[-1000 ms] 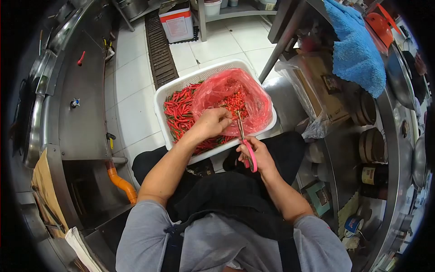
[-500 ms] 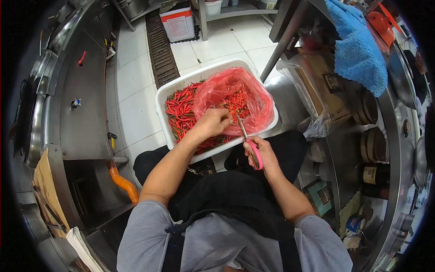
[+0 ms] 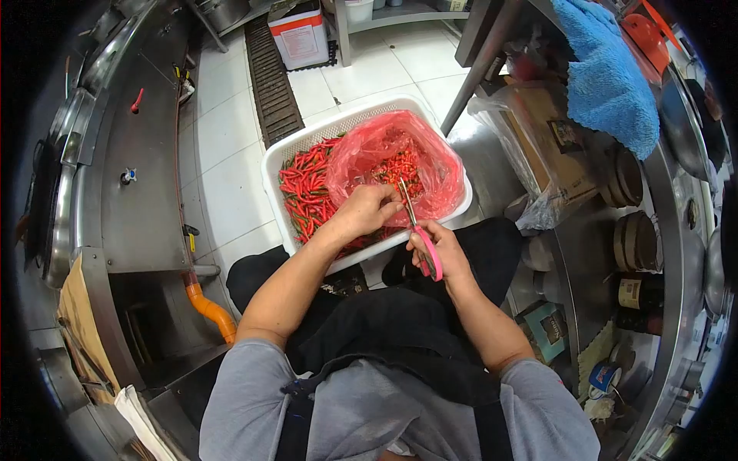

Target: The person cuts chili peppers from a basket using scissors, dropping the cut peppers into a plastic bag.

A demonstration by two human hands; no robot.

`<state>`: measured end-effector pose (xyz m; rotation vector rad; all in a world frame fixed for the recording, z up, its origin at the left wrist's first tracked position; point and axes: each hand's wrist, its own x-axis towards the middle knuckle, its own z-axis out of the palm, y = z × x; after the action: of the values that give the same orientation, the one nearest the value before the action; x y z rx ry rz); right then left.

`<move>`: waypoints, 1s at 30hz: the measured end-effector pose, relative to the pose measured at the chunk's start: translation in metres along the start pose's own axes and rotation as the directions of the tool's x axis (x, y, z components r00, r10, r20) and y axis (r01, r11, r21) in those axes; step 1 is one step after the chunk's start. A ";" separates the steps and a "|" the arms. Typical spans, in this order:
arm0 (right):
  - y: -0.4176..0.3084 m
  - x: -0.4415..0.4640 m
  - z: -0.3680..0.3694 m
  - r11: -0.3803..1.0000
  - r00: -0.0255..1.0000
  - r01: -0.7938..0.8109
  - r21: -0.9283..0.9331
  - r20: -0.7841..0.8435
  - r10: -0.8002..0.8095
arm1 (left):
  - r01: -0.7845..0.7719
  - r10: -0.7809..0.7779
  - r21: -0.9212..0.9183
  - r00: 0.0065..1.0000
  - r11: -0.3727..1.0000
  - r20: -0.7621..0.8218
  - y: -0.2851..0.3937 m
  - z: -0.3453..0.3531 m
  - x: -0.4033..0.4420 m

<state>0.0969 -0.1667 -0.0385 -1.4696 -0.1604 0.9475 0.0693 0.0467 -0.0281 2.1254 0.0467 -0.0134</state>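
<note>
Red whole chillies (image 3: 307, 192) lie loose in the left of a white basket (image 3: 330, 129), probably to be within reach of the left hand (image 3: 370, 209); whether its curled fingers close on anything, I cannot tell from here. Beside them, a red plastic bag (image 3: 444, 180) gapes upward, seemingly to contain the chilli pieces (image 3: 405, 165). Pink-handled scissors (image 3: 421, 233) point over its opening, the right hand (image 3: 450, 257) clamped round their grips. Further right, a green box (image 3: 550, 332) bears pale lettering and a dark bottle (image 3: 649, 295) a cream label, neither legible to me.
</note>
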 end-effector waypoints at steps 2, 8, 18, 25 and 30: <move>-0.001 0.003 -0.001 0.999 0.999 -0.046 0.010 0.010 0.046 | -0.006 0.006 0.028 1.000 1.000 -0.007 -0.001 -0.001 0.001; -0.002 0.007 -0.002 0.997 0.998 -0.070 -0.044 -0.006 0.070 | -0.077 0.089 0.169 0.994 0.983 -0.064 -0.012 0.002 0.001; -0.005 -0.012 -0.008 1.000 0.997 0.009 -0.023 -0.082 -0.011 | 0.118 0.010 0.189 0.823 0.975 -0.567 -0.031 -0.076 0.006; -0.007 -0.020 -0.012 0.999 0.996 0.039 -0.027 -0.080 -0.041 | 0.673 -0.471 0.398 0.730 0.623 -0.496 -0.108 -0.089 0.006; -0.005 -0.025 -0.012 0.998 0.995 0.058 0.006 -0.076 -0.057 | 0.635 -0.441 0.401 0.760 0.660 -0.477 -0.100 -0.084 -0.001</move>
<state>0.0908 -0.1905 -0.0252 -1.4835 -0.1420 0.8437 0.0641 0.1704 -0.0690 2.5770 1.0200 -0.0184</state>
